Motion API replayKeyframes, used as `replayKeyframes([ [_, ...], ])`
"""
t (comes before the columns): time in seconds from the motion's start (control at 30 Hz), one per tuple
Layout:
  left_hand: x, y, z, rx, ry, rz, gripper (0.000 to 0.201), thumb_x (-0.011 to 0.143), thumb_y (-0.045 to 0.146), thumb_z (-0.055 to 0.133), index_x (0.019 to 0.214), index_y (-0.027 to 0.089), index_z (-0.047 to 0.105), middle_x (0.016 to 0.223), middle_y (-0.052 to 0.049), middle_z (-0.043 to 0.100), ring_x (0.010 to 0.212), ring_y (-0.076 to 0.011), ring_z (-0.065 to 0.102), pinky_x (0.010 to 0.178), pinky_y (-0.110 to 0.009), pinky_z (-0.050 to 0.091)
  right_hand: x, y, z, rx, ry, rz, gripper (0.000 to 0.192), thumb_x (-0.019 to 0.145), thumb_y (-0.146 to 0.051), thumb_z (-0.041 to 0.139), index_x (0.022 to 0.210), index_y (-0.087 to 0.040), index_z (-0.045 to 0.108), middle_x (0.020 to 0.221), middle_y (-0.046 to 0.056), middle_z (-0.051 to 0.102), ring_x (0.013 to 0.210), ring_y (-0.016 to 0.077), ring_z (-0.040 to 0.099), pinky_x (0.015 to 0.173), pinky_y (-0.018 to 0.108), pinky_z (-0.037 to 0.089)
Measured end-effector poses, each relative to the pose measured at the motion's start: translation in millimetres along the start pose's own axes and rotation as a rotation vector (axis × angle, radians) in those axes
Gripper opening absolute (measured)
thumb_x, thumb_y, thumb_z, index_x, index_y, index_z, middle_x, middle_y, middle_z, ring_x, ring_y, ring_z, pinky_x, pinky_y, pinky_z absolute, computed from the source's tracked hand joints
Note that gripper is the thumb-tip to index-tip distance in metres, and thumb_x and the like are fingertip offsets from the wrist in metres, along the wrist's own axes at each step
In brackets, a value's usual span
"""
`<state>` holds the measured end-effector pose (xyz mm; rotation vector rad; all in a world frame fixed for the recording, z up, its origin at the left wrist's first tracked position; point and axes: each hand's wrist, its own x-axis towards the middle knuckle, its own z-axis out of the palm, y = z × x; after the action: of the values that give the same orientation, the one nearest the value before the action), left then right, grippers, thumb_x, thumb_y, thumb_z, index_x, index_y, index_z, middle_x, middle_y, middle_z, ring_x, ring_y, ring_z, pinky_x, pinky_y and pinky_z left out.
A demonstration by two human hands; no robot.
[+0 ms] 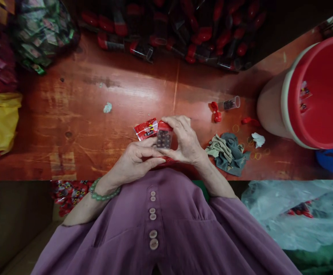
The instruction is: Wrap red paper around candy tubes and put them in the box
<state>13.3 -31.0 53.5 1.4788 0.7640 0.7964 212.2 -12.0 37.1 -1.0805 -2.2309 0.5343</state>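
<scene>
Two hands, left hand [137,156] and right hand [183,141], are pinched with their fingers around a red-capped vial [164,135] of dark beads; beyond it, an open tube [229,103] is laid on the red table [77,114]

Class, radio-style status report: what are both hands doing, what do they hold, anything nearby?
Left hand and right hand both grip clear tube, red cap on, dark beads inside. Red packet beside it. Crumpled cloth right, apart.

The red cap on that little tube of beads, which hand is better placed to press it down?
Probably the right hand: its fingers already lie over the red cap, while the left hand grips the tube from below.
</scene>
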Motion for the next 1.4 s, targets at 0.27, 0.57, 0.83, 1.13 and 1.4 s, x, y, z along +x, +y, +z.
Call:
replayKeyframes([
  [0.27, -3, -2, -4.7, -0.005, -0.016, 0.016, 0.011, 0.086, 0.020, 0.069, 0.083, 0.018, 0.079, 0.107, -0.010, 0.074, 0.101, -0.0205, 0.069, 0.093, -0.036, 0.054, 0, 1, 3, 0.055, -0.020, 0.019, 0.068, 0.087, -0.050, 0.064, 0.142, -0.020, 0.038, 0.128, 0.015, 0.059, 0.115, 0.0299, 0.056, 0.094, 0.049, 0.048],
  [0.57, -5, 0, -7.3, 0.006, -0.001, -0.089, 0.014, 0.084, 0.027, 0.070, 0.077, 0.020, 0.080, 0.116, -0.011, 0.075, 0.107, -0.0239, 0.070, 0.098, -0.038, 0.054, 4, 2, -3, 0.057, -0.024, -0.012, 0.068, 0.086, -0.050, 0.066, 0.142, -0.022, 0.038, 0.125, 0.014, 0.060, 0.114, 0.0304, 0.058, 0.095, 0.052, 0.052],
  [0.83, -18, -6, -13.6, -0.068, 0.101, -0.185, 0.014, 0.081, 0.034, 0.075, 0.079, 0.022, 0.081, 0.127, -0.012, 0.071, 0.120, -0.0294, 0.066, 0.108, -0.045, 0.048, 3, 12, -22, -0.082, -0.102, -0.010, 0.067, 0.087, -0.048, 0.063, 0.145, -0.024, 0.038, 0.133, 0.016, 0.056, 0.122, 0.0370, 0.055, 0.097, 0.061, 0.051],
  [1.13, -19, -10, -13.1, -0.073, 0.077, -0.141, 0.015, 0.082, 0.034, 0.073, 0.080, 0.021, 0.082, 0.127, -0.014, 0.070, 0.119, -0.0297, 0.067, 0.107, -0.046, 0.050, 6, 10, -17, -0.064, -0.117, 0.017, 0.068, 0.083, -0.046, 0.069, 0.141, -0.023, 0.039, 0.128, 0.015, 0.059, 0.116, 0.0325, 0.058, 0.094, 0.057, 0.052],
  [1.4, -13, -7, -16.8, -0.103, 0.113, -0.149, 0.012, 0.081, 0.031, 0.074, 0.080, 0.022, 0.081, 0.128, -0.012, 0.070, 0.120, -0.0292, 0.066, 0.110, -0.047, 0.048, 9, 8, -13, 0.000, -0.065, -0.004, 0.065, 0.081, -0.046, 0.072, 0.135, -0.021, 0.045, 0.119, 0.013, 0.064, 0.106, 0.0274, 0.062, 0.089, 0.050, 0.055],
])
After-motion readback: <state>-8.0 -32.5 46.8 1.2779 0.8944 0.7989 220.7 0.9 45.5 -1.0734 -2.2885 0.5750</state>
